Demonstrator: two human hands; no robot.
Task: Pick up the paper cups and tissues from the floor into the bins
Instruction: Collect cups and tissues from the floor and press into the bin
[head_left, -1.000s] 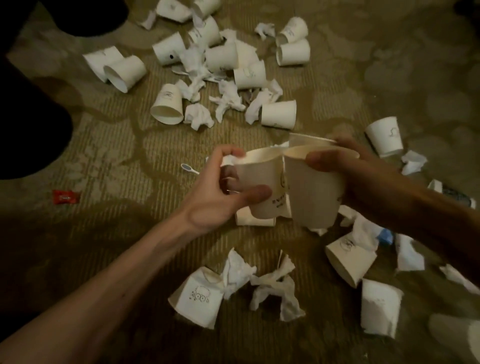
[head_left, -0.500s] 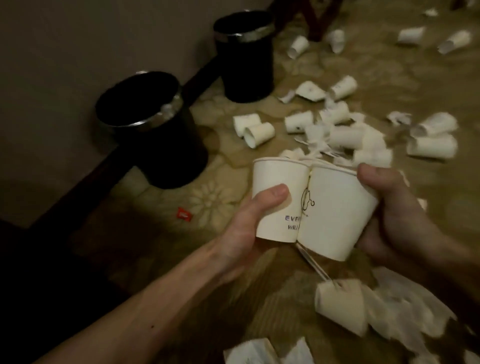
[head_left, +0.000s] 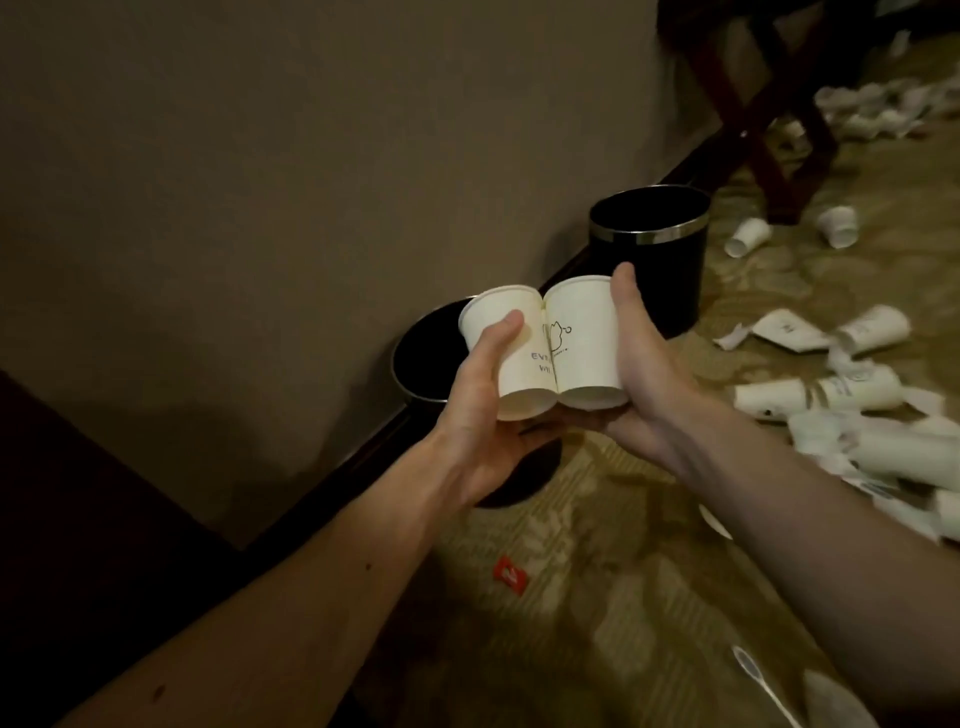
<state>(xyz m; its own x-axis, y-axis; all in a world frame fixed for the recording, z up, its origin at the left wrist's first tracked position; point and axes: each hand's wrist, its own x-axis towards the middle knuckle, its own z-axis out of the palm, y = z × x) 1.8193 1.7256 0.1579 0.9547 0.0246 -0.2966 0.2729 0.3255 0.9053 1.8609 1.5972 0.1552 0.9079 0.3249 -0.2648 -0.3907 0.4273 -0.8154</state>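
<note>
carrying: two paper cups are held side by side and touching, the left cup (head_left: 524, 384) clamped in the left grip (head_left: 483, 415) and the right cup (head_left: 582, 343) clamped in the right grip (head_left: 644, 374), a thumb curled over each wall.
changed: half a second ago the pair is held low over the littered carpet, well apart from the bins; now it is brought up to the wall and tilted, with the bases turned toward the camera.
position: the cups are seen in front of the mouth of the near bin (head_left: 415, 389), and are judged to be above it; the height over the rim cannot be told.
other bin: the far bin (head_left: 649, 270) is stood further along the wall, behind the right thumb.
meaning: the carry is judged to be nearly done, and only the release is wanted.
caution: both cups are best let go together, so that neither is tipped past the rim.
still on the floor: many strewn cups (head_left: 872, 327) and a red wrapper (head_left: 510, 574) are left on the carpet.
</note>
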